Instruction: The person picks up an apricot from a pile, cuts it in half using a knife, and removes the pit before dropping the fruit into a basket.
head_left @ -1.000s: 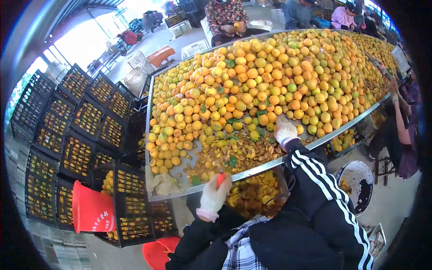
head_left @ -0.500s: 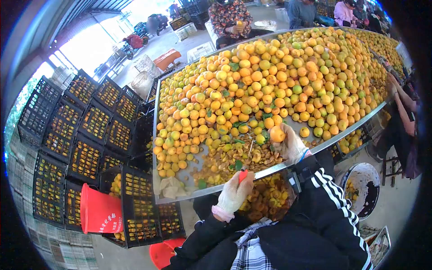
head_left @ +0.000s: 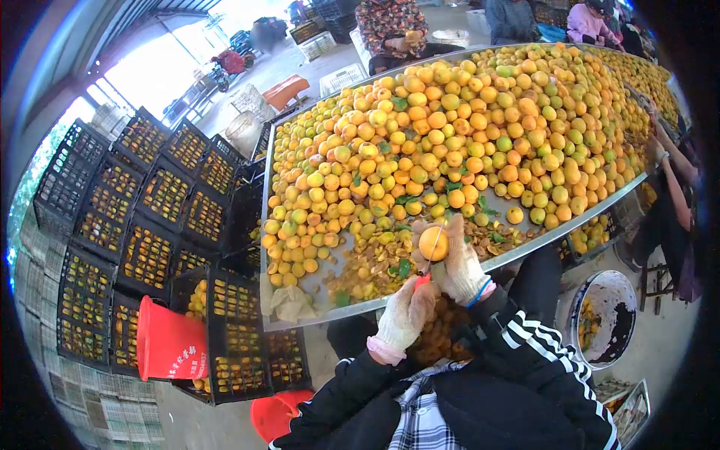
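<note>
My left hand (head_left: pixel 401 321), in a whitish work glove, is closed round the red handle of a small knife (head_left: pixel 422 280). The thin blade points up and lies across the face of an orange-yellow apricot (head_left: pixel 435 244). My right hand (head_left: pixel 463 274), gloved too, grips that apricot from the right and behind, partly hiding it. Both hands are above the near edge of a metal-rimmed table (head_left: pixel 360 309). Beyond them rises a large heap of apricots (head_left: pixel 450 127). Halved fruit and scraps (head_left: pixel 382 259) lie on the table just left of my hands.
Stacked black crates of fruit (head_left: pixel 142 255) stand at left, with a red bucket (head_left: pixel 169 345) by them. A white bucket (head_left: pixel 611 319) is at right on the floor. Another person (head_left: pixel 390 34) sits across the table; a co-worker's arm (head_left: pixel 675 180) is at right.
My right hand has brought the apricot left and down towards me. My left hand has moved right and up, bringing the knife against the fruit. The view has shifted slightly.
</note>
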Demonstrator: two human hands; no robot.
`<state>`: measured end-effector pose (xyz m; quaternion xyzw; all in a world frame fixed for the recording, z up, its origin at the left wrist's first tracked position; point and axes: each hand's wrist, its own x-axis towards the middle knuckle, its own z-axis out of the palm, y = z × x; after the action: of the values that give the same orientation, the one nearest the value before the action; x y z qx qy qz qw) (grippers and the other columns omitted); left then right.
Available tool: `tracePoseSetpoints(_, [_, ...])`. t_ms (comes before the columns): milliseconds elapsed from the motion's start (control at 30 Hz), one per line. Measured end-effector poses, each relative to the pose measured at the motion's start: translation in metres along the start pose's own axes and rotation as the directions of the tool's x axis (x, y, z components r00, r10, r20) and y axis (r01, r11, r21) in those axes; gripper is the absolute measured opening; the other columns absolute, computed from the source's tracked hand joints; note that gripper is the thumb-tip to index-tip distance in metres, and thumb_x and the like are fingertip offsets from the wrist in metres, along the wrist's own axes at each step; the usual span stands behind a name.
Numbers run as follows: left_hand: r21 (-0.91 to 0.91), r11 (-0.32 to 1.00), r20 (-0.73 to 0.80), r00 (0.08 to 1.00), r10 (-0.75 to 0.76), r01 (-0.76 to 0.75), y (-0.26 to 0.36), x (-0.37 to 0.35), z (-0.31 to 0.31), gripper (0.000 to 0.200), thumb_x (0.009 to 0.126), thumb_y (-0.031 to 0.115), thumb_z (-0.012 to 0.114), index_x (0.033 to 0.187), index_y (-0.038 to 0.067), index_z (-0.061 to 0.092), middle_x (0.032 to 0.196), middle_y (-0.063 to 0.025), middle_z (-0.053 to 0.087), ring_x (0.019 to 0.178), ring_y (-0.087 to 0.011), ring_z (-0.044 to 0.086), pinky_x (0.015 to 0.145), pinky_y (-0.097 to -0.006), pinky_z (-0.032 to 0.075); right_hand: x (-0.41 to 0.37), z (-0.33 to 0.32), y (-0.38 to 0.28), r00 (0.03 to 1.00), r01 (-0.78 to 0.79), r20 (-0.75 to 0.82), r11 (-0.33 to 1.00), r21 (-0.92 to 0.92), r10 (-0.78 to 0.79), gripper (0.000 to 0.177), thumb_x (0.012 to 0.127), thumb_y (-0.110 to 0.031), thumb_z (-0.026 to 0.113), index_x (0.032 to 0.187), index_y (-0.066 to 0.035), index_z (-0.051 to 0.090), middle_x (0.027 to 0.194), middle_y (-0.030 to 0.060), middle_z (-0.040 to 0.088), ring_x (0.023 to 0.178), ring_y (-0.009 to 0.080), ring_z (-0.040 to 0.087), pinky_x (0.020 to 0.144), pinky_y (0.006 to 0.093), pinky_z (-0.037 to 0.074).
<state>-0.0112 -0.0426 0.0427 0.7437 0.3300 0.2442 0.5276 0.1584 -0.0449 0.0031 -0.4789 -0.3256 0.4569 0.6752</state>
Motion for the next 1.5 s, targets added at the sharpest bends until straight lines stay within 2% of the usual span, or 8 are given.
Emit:
tracePoseSetpoints(167, [0.112,0.994,-0.039,0.999,-0.016,0.020,-0.015,-0.003,-0.003,0.037,0.103,0.028,0.047,0.120,-0.003,0.055,0.082,-0.0179,0.066,0.073,-0.0340,0.065,0.067,-0.0385,0.049,-0.012,0.020,-0.029,0.988,-0.157,0.072,0.876,0.456,0.139,0.035,0.108,-0.029,0.043,0.129,-0.003,0.052,0.117,0.0136,0.065,0.104,0.0239,0.068,0.089,0.0363,0.056])
tracePoseSetpoints(400, [0.299,0.945,-0.148,0.972,0.183,-0.132,-0.046,-0.008,0.000,0.041,0.101,0.029,0.049,0.125,-0.003,0.054,0.091,-0.0245,0.067,0.086,-0.0432,0.064,0.075,-0.0459,0.050,-0.019,0.032,-0.031,0.998,-0.051,0.064,0.905,0.423,0.026,0.064,0.105,-0.053,0.035,0.136,0.001,0.048,0.104,0.0125,0.066,0.097,0.0203,0.064,0.088,0.0355,0.051])
tracePoseSetpoints(500, [0.248,0.966,-0.101,0.993,-0.053,0.077,-0.018,-0.008,-0.002,0.040,0.099,0.025,0.050,0.126,-0.004,0.053,0.096,-0.0278,0.066,0.094,-0.0471,0.062,0.081,-0.0490,0.049,-0.032,0.040,-0.045,0.985,0.173,0.013,0.966,-0.192,-0.174,0.056,0.106,-0.046,0.038,0.137,0.000,0.048,0.108,0.0123,0.064,0.098,0.0192,0.062,0.089,0.0354,0.050])
tracePoseSetpoints(600, [0.258,0.959,-0.131,0.988,-0.087,0.118,-0.017,-0.008,0.004,0.037,0.098,0.020,0.050,0.126,-0.004,0.053,0.098,-0.0292,0.066,0.097,-0.0493,0.060,0.083,-0.0496,0.048,-0.033,0.042,-0.034,0.999,0.042,-0.018,0.897,0.440,-0.039,0.048,0.107,-0.039,0.041,0.136,-0.001,0.048,0.117,0.0108,0.062,0.101,0.0163,0.061,0.092,0.0342,0.049])
tracePoseSetpoints(833, [0.124,0.989,-0.083,0.994,-0.076,0.086,0.005,-0.005,-0.006,0.031,0.098,0.025,0.052,0.114,-0.001,0.057,0.090,-0.0274,0.066,0.092,-0.0471,0.064,0.075,-0.0454,0.050,-0.036,0.036,-0.052,0.942,0.335,0.039,0.924,-0.184,-0.334,0.047,0.106,-0.037,0.047,0.134,0.000,0.049,0.126,0.0097,0.057,0.115,0.0160,0.054,0.101,0.0311,0.043])
tracePoseSetpoints(1067, [0.223,0.974,-0.009,1.000,-0.030,0.031,-0.009,-0.012,-0.026,0.031,0.099,0.031,0.054,0.109,0.003,0.060,0.087,-0.0253,0.067,0.092,-0.0480,0.063,0.072,-0.0470,0.050,-0.049,0.029,-0.072,0.919,-0.260,0.367,0.923,0.284,0.146,0.050,0.096,-0.029,0.063,0.135,-0.001,0.049,0.120,0.0124,0.061,0.113,0.0227,0.061,0.100,0.0383,0.047])
tracePoseSetpoints(1267, [0.279,0.956,0.049,0.993,-0.111,0.093,0.009,-0.009,-0.034,0.031,0.095,0.031,0.060,0.109,0.003,0.060,0.089,-0.0259,0.067,0.092,-0.0480,0.062,0.074,-0.0492,0.049,-0.048,0.027,-0.077,0.973,0.200,0.201,0.847,-0.492,-0.114,0.043,0.084,-0.012,0.074,0.122,-0.007,0.056,0.131,0.0102,0.059,0.125,0.0203,0.056,0.105,0.0331,0.043])
tracePoseSetpoints(1500, [0.295,0.949,-0.010,0.993,0.118,-0.110,-0.021,-0.003,-0.017,0.029,0.097,0.035,0.058,0.105,0.007,0.062,0.085,-0.0252,0.067,0.087,-0.0478,0.063,0.067,-0.0527,0.049,-0.045,0.012,-0.065,0.900,-0.189,0.422,0.970,0.150,0.110,0.065,0.100,-0.047,0.052,0.141,0.003,0.044,0.132,0.0156,0.060,0.126,0.0285,0.056,0.109,0.0404,0.041])
